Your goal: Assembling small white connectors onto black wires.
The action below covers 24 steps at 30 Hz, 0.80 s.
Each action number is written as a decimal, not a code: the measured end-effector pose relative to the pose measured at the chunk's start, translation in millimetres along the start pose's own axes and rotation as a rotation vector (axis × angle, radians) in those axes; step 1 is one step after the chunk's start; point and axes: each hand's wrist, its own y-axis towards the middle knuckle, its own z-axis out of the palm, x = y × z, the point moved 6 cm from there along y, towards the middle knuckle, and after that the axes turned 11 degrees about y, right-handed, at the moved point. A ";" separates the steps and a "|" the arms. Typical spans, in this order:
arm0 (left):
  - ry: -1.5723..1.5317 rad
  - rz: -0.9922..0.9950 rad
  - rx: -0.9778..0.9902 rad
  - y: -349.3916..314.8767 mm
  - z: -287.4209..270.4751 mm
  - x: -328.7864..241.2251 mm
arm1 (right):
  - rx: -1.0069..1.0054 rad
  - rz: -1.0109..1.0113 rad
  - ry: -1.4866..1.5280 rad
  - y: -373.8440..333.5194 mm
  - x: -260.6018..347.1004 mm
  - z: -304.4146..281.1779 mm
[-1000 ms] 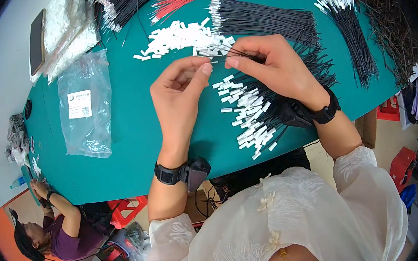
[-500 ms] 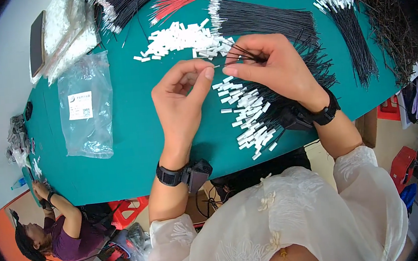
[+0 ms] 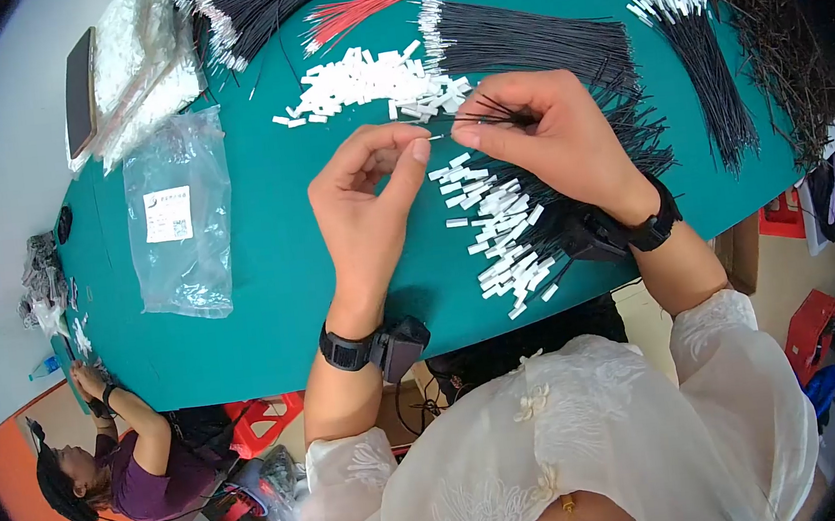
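My right hand is closed around a few thin black wires, whose ends fan out past the thumb and forefinger. Opposite it, my left hand pinches thumb to forefinger. A small silvery wire tip shows in the narrow gap between the two hands; what the left fingertips hold is hidden. Below my right hand lies a spread of black wires with white sleeves on their ends. Just beyond the hands is a heap of loose white sleeves.
Farther off on the green table lie black wires, red wires and a sleeved black bundle. At left are a clear plastic bag, filled bags and a phone. Another person works at the far left.
Both hands stay close together, nearly in the same pose. The whole view has shifted slightly, so things appear a little to the right.
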 end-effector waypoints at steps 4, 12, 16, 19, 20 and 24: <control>0.006 -0.026 0.007 1.0 -0.2 3.3 | -0.005 -0.035 -0.021 1.1 3.1 1.9; 0.015 0.016 0.012 0.0 -3.5 2.0 | -0.028 0.050 0.031 0.3 -3.2 0.1; -0.102 -0.069 0.032 2.8 -3.6 0.8 | -0.072 0.042 0.065 0.7 -2.7 -4.0; -0.200 -0.106 0.022 3.4 -1.7 -0.4 | -0.107 -0.009 0.062 -0.7 1.2 -7.3; -0.191 -0.094 0.015 2.8 -1.5 -1.2 | -0.103 -0.002 0.048 -1.0 1.3 -7.8; -0.164 -0.070 0.011 3.0 -1.5 1.1 | -0.107 -0.016 0.030 -1.5 3.1 -8.6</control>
